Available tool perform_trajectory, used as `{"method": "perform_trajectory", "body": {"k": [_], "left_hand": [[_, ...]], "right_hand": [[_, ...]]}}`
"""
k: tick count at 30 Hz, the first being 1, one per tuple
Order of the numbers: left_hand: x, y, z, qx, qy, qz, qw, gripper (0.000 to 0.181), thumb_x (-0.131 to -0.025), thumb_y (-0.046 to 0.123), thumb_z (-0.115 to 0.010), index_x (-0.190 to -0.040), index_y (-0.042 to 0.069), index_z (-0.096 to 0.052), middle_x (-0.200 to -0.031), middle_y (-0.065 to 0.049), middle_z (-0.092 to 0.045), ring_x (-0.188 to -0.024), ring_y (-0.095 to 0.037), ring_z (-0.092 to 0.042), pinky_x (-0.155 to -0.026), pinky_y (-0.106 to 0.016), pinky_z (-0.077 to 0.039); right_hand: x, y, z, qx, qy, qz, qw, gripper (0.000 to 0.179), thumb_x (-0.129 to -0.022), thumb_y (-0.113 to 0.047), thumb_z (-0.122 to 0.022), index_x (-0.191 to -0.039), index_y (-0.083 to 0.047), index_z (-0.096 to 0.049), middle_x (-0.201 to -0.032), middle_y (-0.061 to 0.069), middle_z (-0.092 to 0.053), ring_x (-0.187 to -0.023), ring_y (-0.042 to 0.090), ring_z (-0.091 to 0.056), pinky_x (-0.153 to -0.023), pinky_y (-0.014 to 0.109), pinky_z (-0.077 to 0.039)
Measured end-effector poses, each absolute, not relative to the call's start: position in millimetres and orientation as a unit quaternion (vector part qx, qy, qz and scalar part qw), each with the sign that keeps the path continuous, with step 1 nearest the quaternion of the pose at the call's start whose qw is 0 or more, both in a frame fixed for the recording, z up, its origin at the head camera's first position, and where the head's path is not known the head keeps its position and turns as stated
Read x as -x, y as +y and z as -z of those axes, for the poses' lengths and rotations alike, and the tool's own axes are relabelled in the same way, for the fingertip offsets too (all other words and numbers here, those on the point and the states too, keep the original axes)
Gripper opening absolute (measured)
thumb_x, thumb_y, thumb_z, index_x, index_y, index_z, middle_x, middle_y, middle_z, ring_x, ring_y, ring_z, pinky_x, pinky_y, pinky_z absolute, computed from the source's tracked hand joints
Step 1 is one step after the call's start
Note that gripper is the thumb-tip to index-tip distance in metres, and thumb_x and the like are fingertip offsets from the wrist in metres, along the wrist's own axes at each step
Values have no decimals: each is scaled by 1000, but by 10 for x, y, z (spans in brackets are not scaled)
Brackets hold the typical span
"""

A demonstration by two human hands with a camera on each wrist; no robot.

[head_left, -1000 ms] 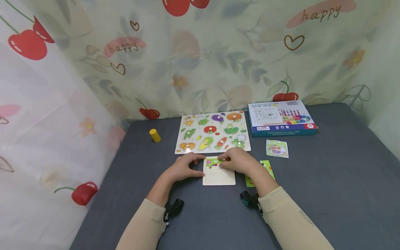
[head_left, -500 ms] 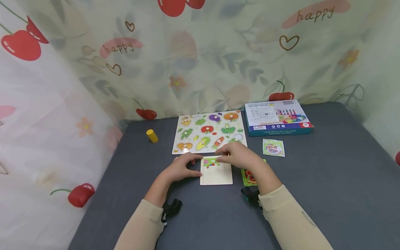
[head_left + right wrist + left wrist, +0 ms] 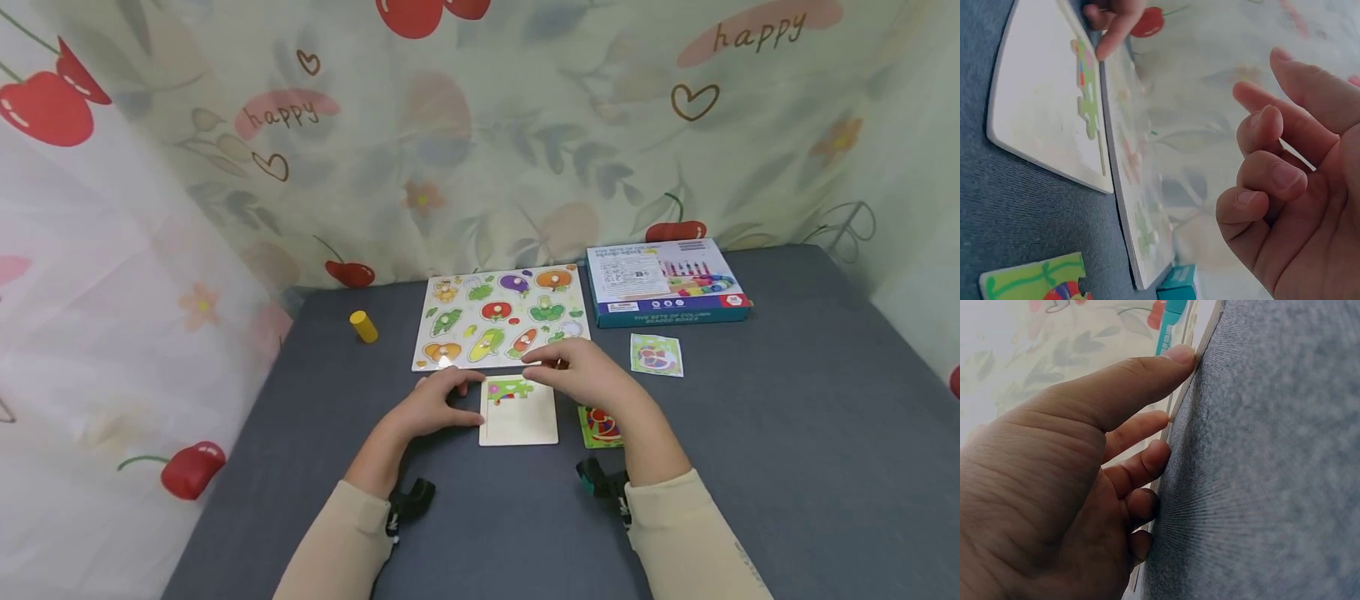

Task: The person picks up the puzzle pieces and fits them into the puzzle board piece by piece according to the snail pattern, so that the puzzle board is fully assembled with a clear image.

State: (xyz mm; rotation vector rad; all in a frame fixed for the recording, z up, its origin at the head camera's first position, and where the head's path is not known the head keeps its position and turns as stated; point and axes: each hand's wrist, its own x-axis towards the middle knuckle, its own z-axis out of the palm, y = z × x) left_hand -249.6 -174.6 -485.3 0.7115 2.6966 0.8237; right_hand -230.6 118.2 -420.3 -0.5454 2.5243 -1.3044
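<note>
Loosely spread, the left hand (image 3: 432, 407) touches the left edge of the pale board (image 3: 525, 425), presumably steadying it on the worktop (image 3: 498, 525); the relaxed, empty right hand (image 3: 588, 377) hovers near green puzzle pieces (image 3: 507, 389) along the board's far side

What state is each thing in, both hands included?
Pale square wooden tray: flat, mostly unfilled
Green patterned jigsaw section: inside tray, near far edge
Green-and-red jigsaw section: flat, partly hidden
White rectangular vegetable board: flat
Yellow cylinder: upright
Teal-and-white rectangular box: closed
Small green-edged picture card: flat
Left hand: touching tray's left edge
Right hand: loosely curled, holding nothing
</note>
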Motion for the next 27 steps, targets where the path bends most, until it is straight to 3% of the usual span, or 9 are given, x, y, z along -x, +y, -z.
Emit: {"method": "perform_trajectory", "body": {"k": [10,16,27], "left_hand": [[2465,-1772,4820,-244,917,-284,135,65,-86,40,-85,-143,18,-61,-103,2,-52,-99,-17,-49,-89,-45,-31],[2453,-1742,4809,-246,920,-272,137,69,-85,42,-85,-145,19,-59,-105,2,-52,-101,-18,-49,-92,-48,-29],[2462,-1734,4830,-240,924,-265,134,69,-84,42,-85,-145,21,-59,-103,3,-51,-99,-17,-48,-90,-46,-29]], "right_hand": [[2234,1414,4134,166,864,469,83,38,-99,-36,-70,-128,-11,-73,-92,5,-59,-81,25,-50,-67,37,-43],[2184,1561,4030,150,870,467,61,38,-99,-34,-71,-129,-11,-73,-94,6,-61,-85,25,-52,-69,35,-46],[2159,1808,4023,129,862,485,77,42,-97,-28,-74,-132,-7,-69,-91,9,-54,-85,25,-49,-66,31,-43]]}}
